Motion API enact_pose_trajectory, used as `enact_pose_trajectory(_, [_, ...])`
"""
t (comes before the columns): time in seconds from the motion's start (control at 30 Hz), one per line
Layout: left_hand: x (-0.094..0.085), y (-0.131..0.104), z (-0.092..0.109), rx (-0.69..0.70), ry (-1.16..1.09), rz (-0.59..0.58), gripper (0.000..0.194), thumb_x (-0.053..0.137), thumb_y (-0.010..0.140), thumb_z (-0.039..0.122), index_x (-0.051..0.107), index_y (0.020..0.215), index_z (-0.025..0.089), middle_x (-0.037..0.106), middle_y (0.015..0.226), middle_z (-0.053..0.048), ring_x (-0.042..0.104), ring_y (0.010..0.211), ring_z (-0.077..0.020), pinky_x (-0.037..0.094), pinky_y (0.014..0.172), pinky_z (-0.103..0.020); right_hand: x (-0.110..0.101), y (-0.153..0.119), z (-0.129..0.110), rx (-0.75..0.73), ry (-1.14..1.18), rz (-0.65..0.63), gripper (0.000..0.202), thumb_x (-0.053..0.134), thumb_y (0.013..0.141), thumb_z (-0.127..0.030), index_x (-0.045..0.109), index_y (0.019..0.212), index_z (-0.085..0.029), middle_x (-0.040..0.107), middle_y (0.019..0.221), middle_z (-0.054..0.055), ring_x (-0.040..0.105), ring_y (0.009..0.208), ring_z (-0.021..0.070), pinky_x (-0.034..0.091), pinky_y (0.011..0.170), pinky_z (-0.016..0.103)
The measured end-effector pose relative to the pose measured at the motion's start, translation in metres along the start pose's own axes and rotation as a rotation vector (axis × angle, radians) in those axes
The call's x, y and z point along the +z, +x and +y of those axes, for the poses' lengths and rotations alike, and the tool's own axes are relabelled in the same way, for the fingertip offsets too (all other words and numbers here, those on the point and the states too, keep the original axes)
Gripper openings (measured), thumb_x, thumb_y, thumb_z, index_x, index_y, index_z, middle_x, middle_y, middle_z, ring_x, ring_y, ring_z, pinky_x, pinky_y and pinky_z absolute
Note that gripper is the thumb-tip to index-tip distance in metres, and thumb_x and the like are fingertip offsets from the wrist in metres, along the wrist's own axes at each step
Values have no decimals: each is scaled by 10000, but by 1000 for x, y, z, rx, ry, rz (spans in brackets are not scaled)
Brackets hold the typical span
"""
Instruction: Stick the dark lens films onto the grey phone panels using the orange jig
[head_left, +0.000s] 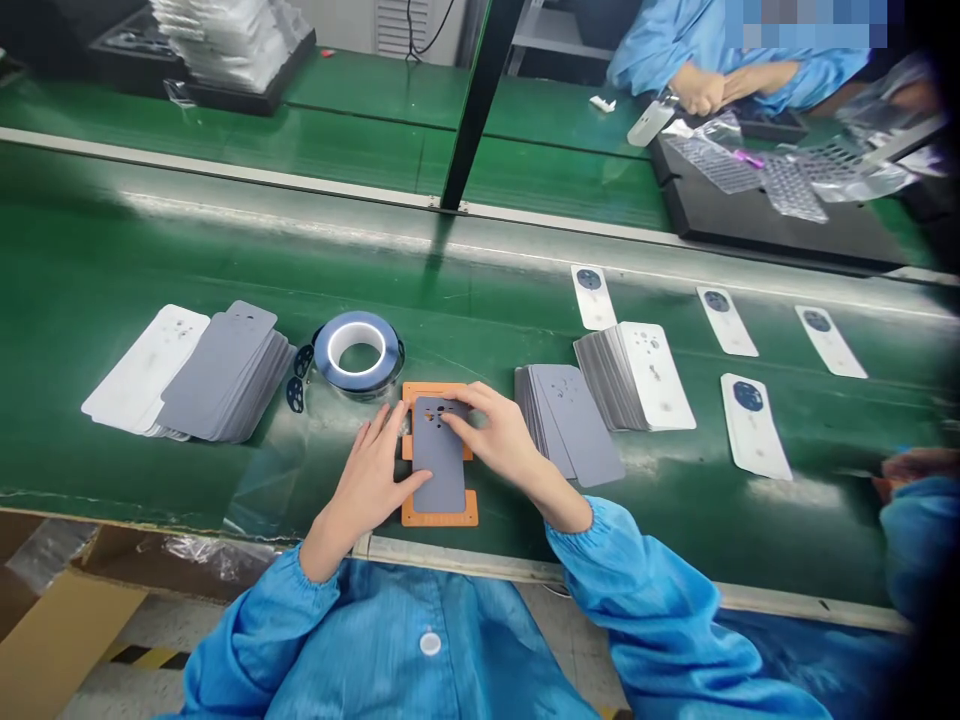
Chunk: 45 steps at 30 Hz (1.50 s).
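Observation:
A grey phone-shaped sheet with camera holes at its top lies on an orange fixture near the table's front edge. My left hand is spread along the sheet's left side, its thumb resting on the sheet. From the right, my right hand reaches over the sheet's top, thumb and index finger nearly together beside the camera holes; anything between them is too small to make out. Behind the fixture stands a roll of blue tape with dark round stickers at its left.
Stacks of grey sheets and white sheets lie left; more grey and white ones lie right. White pieces with dark circles lie farther right. Behind a rail, a person's hands work near a black tray.

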<state>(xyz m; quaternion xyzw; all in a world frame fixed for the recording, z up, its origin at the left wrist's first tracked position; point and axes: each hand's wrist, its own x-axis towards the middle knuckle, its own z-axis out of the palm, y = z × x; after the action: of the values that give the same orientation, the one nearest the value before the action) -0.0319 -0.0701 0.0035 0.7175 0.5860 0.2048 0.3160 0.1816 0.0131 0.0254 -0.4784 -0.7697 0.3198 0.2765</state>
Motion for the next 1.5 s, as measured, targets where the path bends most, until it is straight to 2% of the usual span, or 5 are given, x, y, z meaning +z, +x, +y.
enact_pose_trajectory(0.23, [-6, 8, 12, 141, 192, -108, 750, 577, 928, 316, 273, 1612, 277, 238, 1709, -55, 62, 1600, -343, 146, 1259, -635, 25, -27, 2, -153, -587, -55, 412, 453, 1000, -137, 658, 1352, -207, 628, 1404, 145, 485, 1394, 350, 416, 1143, 561])
enact_pose_trajectory(0.57, [-7, 16, 20, 137, 142, -64, 735, 684, 852, 381, 420, 1518, 216, 350, 1663, -105, 141, 1584, -375, 112, 1256, -669, 34, -52, -9, -15, -593, 6, 440, 457, 1015, -227, 574, 1438, -223, 520, 1545, 143, 449, 1446, 375, 365, 1158, 645])
enact_pose_trajectory(0.87, [-6, -7, 17, -79, -458, 338, 456, 499, 1002, 443, 521, 1382, 193, 658, 1313, -157, 664, 1108, -265, 531, 947, -426, 9, -74, -57, -28, -57, 71, 423, 531, 1005, -283, 520, 1426, -250, 637, 1406, 118, 588, 1317, 288, 468, 1124, 519])
enact_pose_trajectory(1.23, [-12, 2, 18, -343, -985, 241, 639, 639, 914, 399, 385, 1458, 182, 762, 1015, -99, 719, 771, -200, 561, 678, -307, 16, -43, -40, 351, 506, -190, 523, 676, 913, -344, 532, 1401, -226, 755, 966, 58, 725, 867, 212, 606, 751, 358])
enact_pose_trajectory(1.5, [-42, -7, -17, -101, 1, 974, 432, 673, 898, 286, 585, 1315, 221, 561, 1449, -147, 442, 1441, -347, 333, 1209, -561, -46, 84, 37, 398, 380, 167, 504, 764, 794, -290, 653, 1265, -148, 783, 930, 74, 746, 824, 209, 600, 755, 316])
